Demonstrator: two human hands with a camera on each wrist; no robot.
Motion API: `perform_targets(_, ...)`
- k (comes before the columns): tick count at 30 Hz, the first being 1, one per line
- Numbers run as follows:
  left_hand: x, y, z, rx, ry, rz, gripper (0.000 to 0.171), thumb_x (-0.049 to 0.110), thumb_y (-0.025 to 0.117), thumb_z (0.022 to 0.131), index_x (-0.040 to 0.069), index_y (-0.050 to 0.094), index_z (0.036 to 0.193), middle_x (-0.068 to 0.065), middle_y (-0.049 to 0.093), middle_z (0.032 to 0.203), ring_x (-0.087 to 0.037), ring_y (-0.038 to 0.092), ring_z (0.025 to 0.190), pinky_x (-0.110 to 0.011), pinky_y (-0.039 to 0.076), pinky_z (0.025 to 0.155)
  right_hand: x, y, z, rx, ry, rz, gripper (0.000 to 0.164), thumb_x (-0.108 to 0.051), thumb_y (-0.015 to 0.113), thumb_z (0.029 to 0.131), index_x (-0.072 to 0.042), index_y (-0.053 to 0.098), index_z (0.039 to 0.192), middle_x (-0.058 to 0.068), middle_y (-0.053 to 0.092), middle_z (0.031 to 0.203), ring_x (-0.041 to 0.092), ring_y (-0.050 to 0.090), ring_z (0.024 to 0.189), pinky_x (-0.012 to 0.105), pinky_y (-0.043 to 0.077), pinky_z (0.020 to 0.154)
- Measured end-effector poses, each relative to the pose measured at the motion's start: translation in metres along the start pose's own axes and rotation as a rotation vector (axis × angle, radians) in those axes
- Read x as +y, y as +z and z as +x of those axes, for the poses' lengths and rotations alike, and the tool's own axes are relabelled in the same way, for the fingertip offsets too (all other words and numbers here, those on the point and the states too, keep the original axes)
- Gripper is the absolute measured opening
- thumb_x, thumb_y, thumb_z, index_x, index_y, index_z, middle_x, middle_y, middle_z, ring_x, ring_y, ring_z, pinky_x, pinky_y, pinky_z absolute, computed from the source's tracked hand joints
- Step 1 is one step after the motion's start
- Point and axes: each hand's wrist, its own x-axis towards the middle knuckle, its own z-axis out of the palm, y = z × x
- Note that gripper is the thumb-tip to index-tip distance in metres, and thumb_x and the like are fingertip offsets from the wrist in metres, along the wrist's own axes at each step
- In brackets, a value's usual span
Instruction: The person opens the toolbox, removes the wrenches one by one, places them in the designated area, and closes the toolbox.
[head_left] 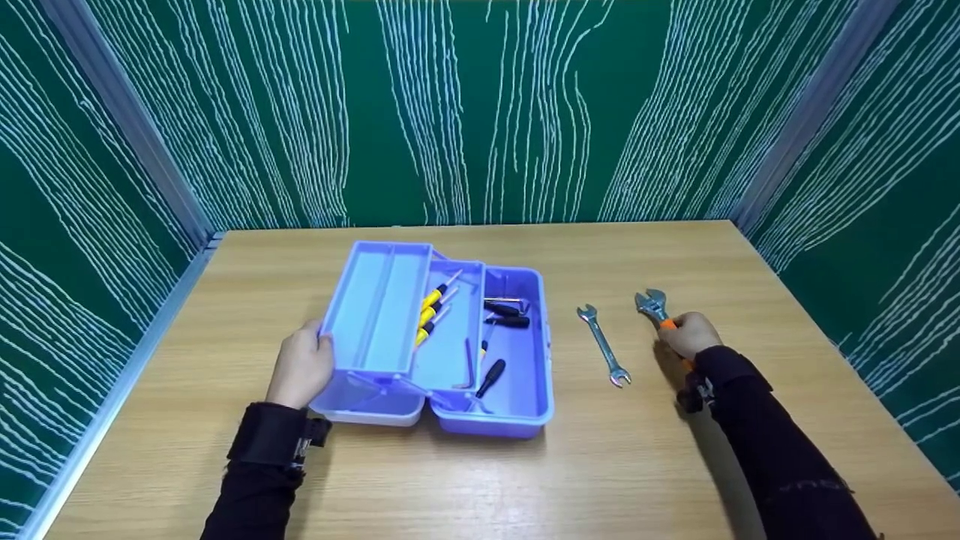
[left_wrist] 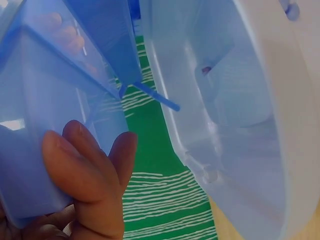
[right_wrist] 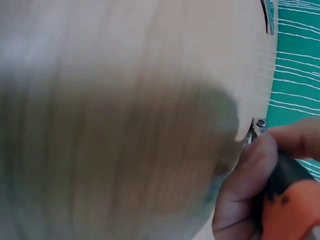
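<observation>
A purple-blue toolbox stands unfolded on the table, its upper tray swung out to the left. My left hand grips the tray's left side; in the left wrist view the fingers press against its translucent wall. To the right, my right hand holds an adjustable wrench by its orange handle, above the table. The right wrist view shows thumb and finger pinching near the black and orange handle. Between toolbox and right hand lies a double open-ended wrench.
Yellow-and-black screwdrivers and a hex key lie in the middle tray. Several black-handled tools, including a screwdriver, are in the bottom compartment. Green walls with white lines border the wooden table.
</observation>
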Motion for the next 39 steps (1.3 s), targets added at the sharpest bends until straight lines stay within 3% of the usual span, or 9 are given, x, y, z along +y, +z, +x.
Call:
perform_targets(10, -0.002, 0.0, -0.001, 0.001, -0.009, -0.004, 0.043, 0.005, 0.035, 0.1, -0.016, 0.043, 0.137, -0.036, 0.058, 0.126, -0.044, 0.06, 0.112, -0.054, 0.047, 0.099, -0.004, 0.003, -0.005, 0.11, 0.05, -0.162, 0.042, -0.017, 0.06, 0.089, 0.015, 0.056, 0.117, 0.014, 0.065, 0.088, 0.018, 0.058, 0.073, 0.023, 0.046, 0.06)
perform_targets(15, -0.002, 0.001, -0.002, 0.015, 0.005, -0.006, 0.042, 0.004, 0.035, 0.1, -0.016, 0.045, 0.136, -0.035, 0.056, 0.128, -0.046, 0.055, 0.121, -0.055, 0.043, 0.106, -0.006, 0.005, -0.011, 0.105, 0.088, -0.208, 0.035, -0.019, 0.062, 0.088, 0.01, 0.061, 0.106, 0.011, 0.061, 0.083, 0.019, 0.055, 0.07, 0.024, 0.044, 0.058)
perform_targets(21, 0.0, 0.002, -0.002, 0.01, -0.005, -0.011, 0.042, 0.004, 0.035, 0.1, -0.016, 0.044, 0.136, -0.036, 0.055, 0.13, -0.047, 0.054, 0.122, -0.056, 0.042, 0.106, -0.007, 0.006, -0.013, 0.076, 0.138, -0.192, 0.033, -0.019, 0.061, 0.09, 0.01, 0.06, 0.108, 0.011, 0.058, 0.086, 0.019, 0.055, 0.072, 0.024, 0.045, 0.058)
perform_targets(35, -0.001, 0.003, -0.001, 0.02, -0.003, -0.025, 0.042, 0.003, 0.035, 0.1, -0.017, 0.044, 0.136, -0.037, 0.055, 0.13, -0.048, 0.055, 0.121, -0.056, 0.043, 0.105, -0.003, 0.005, -0.011, 0.053, 0.15, -0.144, 0.037, -0.02, 0.066, 0.088, 0.009, 0.06, 0.11, 0.011, 0.062, 0.089, 0.02, 0.057, 0.075, 0.024, 0.047, 0.059)
perform_targets(39, -0.001, 0.003, -0.001, 0.021, -0.004, -0.028, 0.042, 0.003, 0.035, 0.1, -0.017, 0.044, 0.136, -0.037, 0.054, 0.13, -0.048, 0.054, 0.121, -0.056, 0.043, 0.105, -0.007, 0.004, -0.012, 0.082, 0.13, -0.101, 0.053, -0.024, 0.063, 0.09, 0.012, 0.051, 0.127, 0.016, 0.062, 0.102, 0.022, 0.057, 0.083, 0.026, 0.046, 0.064)
